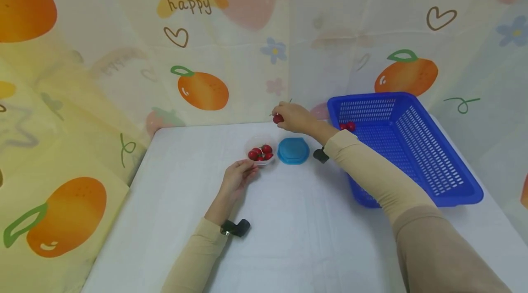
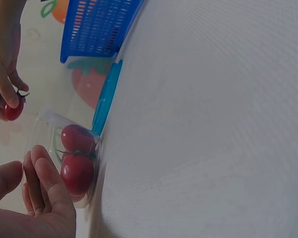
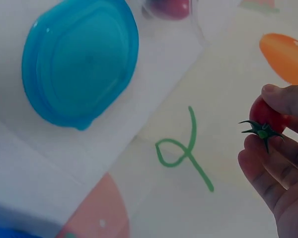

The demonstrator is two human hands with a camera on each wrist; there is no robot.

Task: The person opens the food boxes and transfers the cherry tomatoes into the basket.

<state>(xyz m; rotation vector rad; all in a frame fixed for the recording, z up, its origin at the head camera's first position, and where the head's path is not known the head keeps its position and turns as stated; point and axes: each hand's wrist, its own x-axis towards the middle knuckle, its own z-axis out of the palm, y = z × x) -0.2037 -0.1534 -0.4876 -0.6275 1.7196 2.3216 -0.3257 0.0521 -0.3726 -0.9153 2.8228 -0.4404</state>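
Observation:
My right hand (image 1: pixel 294 118) pinches a red cherry tomato (image 3: pixel 266 115) between thumb and fingers, its green leafy top showing. It is raised behind the blue lid, near the patterned backdrop. A small clear plastic container (image 1: pixel 261 163) stands on the white table with several cherry tomatoes (image 2: pixel 77 173) inside. My left hand (image 1: pixel 238 176) holds the near side of that container, thumb at the rim and fingers along the outer wall. Flat on the table just right of the container lies a light-blue lid (image 1: pixel 293 151).
A large blue plastic basket (image 1: pixel 416 146) takes up the table's right side, under and beyond my right forearm. A few red tomatoes (image 1: pixel 350 126) sit at its far left corner. Behind the white table (image 1: pixel 165 201) hangs a fruit-patterned cloth (image 1: pixel 247 54).

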